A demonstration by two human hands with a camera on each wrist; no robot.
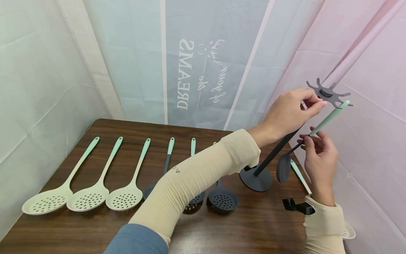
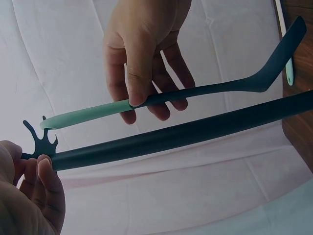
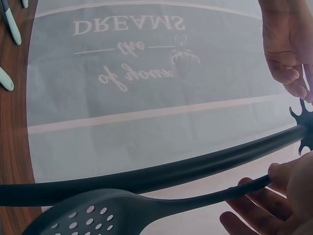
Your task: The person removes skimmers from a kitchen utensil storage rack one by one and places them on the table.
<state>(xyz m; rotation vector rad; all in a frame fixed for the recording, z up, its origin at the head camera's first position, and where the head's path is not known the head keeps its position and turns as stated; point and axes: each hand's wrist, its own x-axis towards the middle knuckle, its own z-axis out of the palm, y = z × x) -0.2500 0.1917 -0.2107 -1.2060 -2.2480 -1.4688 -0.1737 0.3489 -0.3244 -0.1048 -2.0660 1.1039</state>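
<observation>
1. Pinched in the right hand (image 1: 318, 155), above the tabletop (image 1: 253, 225), the dark slotted silicone spoon with mint handle (image 1: 326, 121) is judged light and flexible; best held mid-handle.
2. The dark star-topped rack (image 1: 328, 93) is gripped by the left hand (image 1: 290, 111).

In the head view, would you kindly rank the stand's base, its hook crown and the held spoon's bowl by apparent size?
1. Hook crown, widest, though nearest the camera.
2. Stand base.
3. Spoon bowl, seen partly edge-on.

- Three pale skimmers (image 1: 90, 197) on my table.
- Three dark skimmers (image 1: 222, 201) partly under my sleeve.
- One rack (image 1: 328, 93).
- One skimmer (image 1: 283, 167) in my grip.
</observation>
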